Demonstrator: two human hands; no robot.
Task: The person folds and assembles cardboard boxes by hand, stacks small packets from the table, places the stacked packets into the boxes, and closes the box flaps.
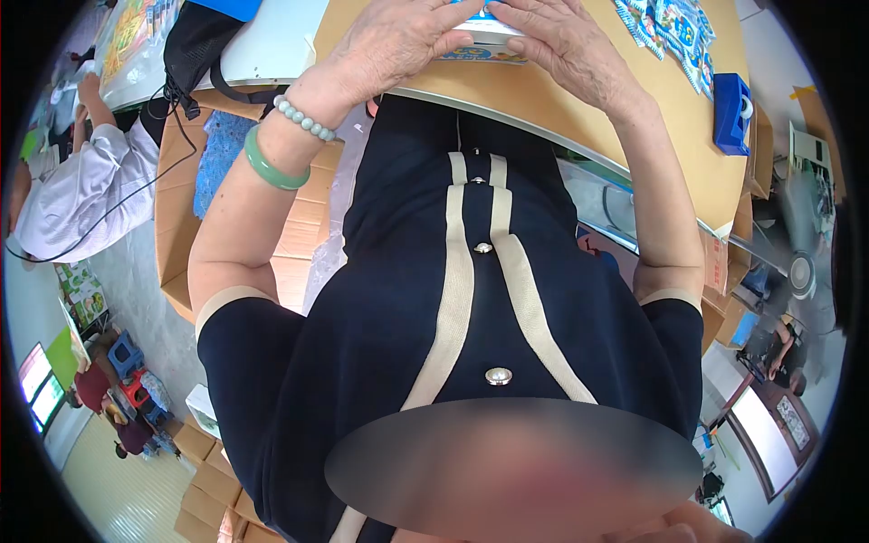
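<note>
Both hands are at the table edge, at the top of the head view, around a small blue-and-white box (490,33). My left hand (405,38), on the arm with a beaded bracelet (303,118) and a green bangle (269,163), has its fingers against the box's left side and top. From the other side, my right hand (566,47) presses its fingertips to the right end. Below the white edge shows a blue printed strip; I cannot tell whether it is the same box or a second one. The box's far part is cut off by the frame.
Blue-and-white packets (674,32) lie on the table (625,127) to the right, near a blue tape dispenser (731,115). At left are a black bag (201,45) and an open carton (172,217). A fan (801,274) stands right; other people sit farther off.
</note>
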